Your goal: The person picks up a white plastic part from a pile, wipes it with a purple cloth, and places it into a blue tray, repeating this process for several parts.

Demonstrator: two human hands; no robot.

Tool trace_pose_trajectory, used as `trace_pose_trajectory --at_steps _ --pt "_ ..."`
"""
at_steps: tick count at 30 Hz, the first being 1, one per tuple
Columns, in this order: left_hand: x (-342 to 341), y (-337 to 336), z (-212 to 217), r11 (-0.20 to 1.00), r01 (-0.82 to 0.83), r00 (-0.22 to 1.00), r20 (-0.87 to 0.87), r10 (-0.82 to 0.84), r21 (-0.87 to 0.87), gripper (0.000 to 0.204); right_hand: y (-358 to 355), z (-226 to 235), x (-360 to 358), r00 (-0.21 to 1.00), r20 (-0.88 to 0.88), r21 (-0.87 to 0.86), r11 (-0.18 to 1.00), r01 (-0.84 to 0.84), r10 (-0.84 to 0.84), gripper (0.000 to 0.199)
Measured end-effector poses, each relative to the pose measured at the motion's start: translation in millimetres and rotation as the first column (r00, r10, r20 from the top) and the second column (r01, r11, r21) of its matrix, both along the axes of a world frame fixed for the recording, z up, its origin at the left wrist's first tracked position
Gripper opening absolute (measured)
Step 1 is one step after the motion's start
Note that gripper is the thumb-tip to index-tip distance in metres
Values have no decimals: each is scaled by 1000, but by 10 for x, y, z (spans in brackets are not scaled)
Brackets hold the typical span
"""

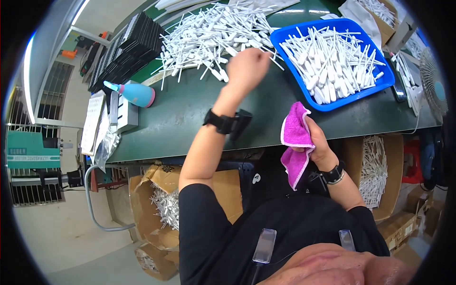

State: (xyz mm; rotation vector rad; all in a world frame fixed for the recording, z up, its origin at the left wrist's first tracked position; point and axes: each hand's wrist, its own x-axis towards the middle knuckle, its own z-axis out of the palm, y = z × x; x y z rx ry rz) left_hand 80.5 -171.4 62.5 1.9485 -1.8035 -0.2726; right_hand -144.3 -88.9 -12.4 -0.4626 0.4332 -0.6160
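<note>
My left hand point(248, 69) is closed and slightly blurred above the near edge of a heap of white plastic sticks with thick ends point(213, 33). Beside its fingers a thin white stick point(277, 62) points toward a blue tray; whether the fingers grip it I cannot tell. My right hand point(319, 142) is wrapped round a purple cloth with white edging point(298, 126), held in front of the table edge. Just beyond that hand stands the blue tray point(327, 105), full of the same white sticks point(327, 61).
A blue squeeze bottle point(137, 94) and stacked black trays point(126, 52) stand at the left of the green table point(190, 114). On the right is a small fan point(433, 80). Below the table, cardboard boxes point(228, 192) hold more white sticks on both sides.
</note>
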Motion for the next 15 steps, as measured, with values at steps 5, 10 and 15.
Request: trace_pose_trajectory --at_steps 5,10,15 --pt "679 -159 -226 972 -61 955 271 123 -228 21 28 56 97 997 -74 -17 999 -33 32 36" --pt "827 -421 -196 965 257 796 576 -185 -45 19 59 111 66 1000 -25 2 1000 0 0 30" --pt "926 -311 -132 916 399 646 695 -315 45 18 78 59 55 998 -55 -15 1000 26 -27 32"
